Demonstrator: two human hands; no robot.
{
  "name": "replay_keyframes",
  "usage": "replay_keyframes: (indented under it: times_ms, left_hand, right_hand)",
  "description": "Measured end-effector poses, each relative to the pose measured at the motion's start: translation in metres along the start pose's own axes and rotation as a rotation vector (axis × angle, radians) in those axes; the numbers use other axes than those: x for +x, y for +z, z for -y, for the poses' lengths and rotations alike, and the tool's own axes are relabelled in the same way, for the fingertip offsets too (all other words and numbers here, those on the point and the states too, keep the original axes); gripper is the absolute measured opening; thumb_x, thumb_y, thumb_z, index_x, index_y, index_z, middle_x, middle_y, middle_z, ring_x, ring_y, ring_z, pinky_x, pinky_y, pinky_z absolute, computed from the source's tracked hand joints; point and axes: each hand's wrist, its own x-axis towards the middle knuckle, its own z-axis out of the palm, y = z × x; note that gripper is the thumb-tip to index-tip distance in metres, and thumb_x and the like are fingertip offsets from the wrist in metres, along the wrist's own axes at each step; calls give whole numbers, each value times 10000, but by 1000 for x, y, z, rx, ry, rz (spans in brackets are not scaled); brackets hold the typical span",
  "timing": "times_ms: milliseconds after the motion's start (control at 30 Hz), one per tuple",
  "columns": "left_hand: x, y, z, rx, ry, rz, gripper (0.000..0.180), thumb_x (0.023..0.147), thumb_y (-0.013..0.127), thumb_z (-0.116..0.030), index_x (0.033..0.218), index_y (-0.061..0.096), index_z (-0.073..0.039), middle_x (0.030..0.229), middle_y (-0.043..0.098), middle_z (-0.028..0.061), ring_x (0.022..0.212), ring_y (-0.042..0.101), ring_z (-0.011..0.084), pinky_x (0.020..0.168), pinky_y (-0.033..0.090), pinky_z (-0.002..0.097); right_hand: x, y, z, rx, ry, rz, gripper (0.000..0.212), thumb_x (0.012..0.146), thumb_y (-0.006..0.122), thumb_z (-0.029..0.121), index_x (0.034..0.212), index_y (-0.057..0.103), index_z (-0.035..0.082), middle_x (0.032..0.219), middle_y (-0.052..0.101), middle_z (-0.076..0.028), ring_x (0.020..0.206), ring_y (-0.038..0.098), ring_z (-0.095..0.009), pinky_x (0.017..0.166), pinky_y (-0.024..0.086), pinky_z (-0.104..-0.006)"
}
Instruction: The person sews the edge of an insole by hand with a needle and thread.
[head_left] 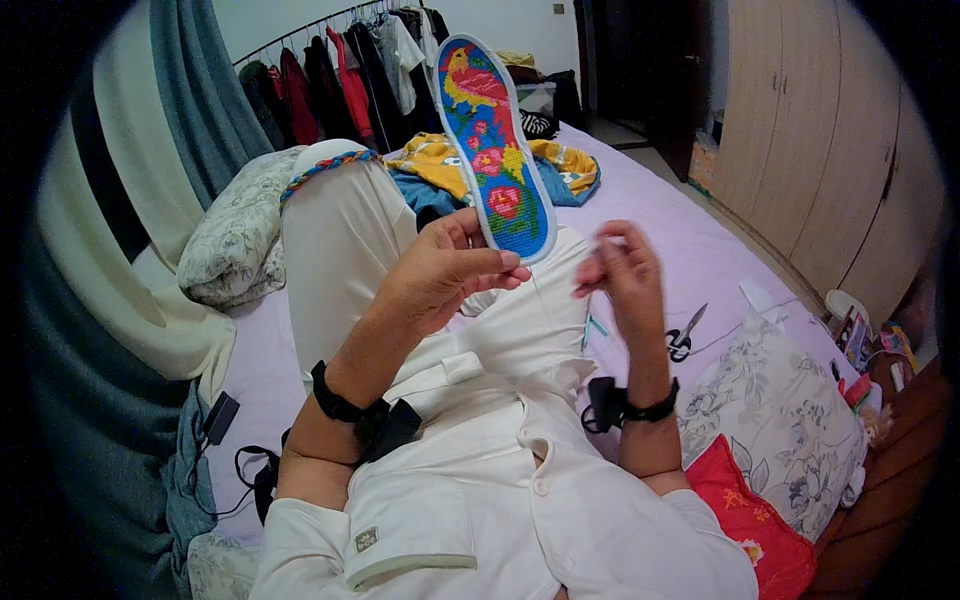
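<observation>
My left hand (440,265) grips the heel end of an embroidered insole (492,150), thumb in front and fingers behind. The insole stands nearly upright, its stitched face toward me: a yellow and pink bird over pink flowers and green leaves on blue, with a white border. To its right, apart from it, my right hand (625,270) is raised and blurred. Its fingers are curled in toward the thumb; whatever they pinch is too small to see. Black-handled scissors (683,338) lie on the bed beyond my right wrist. A braid of coloured threads (325,172) lies over my bent left knee.
I recline on a pale lilac bedsheet (640,210). A yellow and blue cloth (425,160) lies past my knees. A rolled floral quilt (235,235) sits at left, a floral pillow (780,410) and red cushion (745,520) at right. Black straps circle both forearms.
</observation>
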Motion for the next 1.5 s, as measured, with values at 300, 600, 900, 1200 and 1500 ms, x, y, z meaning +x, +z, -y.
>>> replay_keyframes:
  times_ms: [300,600,900,1200,1500]
  left_hand:
    - [-2,3,8,32,36,8,340,681,667,-15,992,528,-9,836,588,47,700,540,106,655,437,234]
    - [-2,3,5,-44,-1,47,317,703,646,10,990,517,-26,839,585,49,705,563,113,656,473,238]
    - [-2,3,5,-43,-69,75,390,686,670,3,1041,508,-12,916,596,66,758,562,104,661,450,233]
    - [-1,2,5,-18,-83,104,388,687,686,-17,1035,514,-16,917,598,67,760,564,104,651,457,237]
    - [0,4,7,81,-68,81,334,683,681,-15,986,542,-30,852,610,53,706,560,88,623,447,209]
  right_hand:
    - [-16,36,-5,71,15,394,146,889,423,66,975,497,-25,667,532,-67,583,535,-115,547,511,-267]
    - [-12,31,-10,48,-62,417,135,881,426,37,934,528,-34,665,538,-66,580,533,-108,537,505,-262]
    - [-13,30,-8,29,-62,415,137,882,430,35,927,540,-32,667,543,-62,577,534,-111,536,498,-260]
    - [-11,29,-13,88,-86,431,144,880,416,14,921,543,-39,658,539,-66,571,536,-125,548,501,-271]
    - [-16,37,-5,112,-97,374,124,865,433,14,953,509,-29,738,560,-87,627,577,-149,585,511,-280]
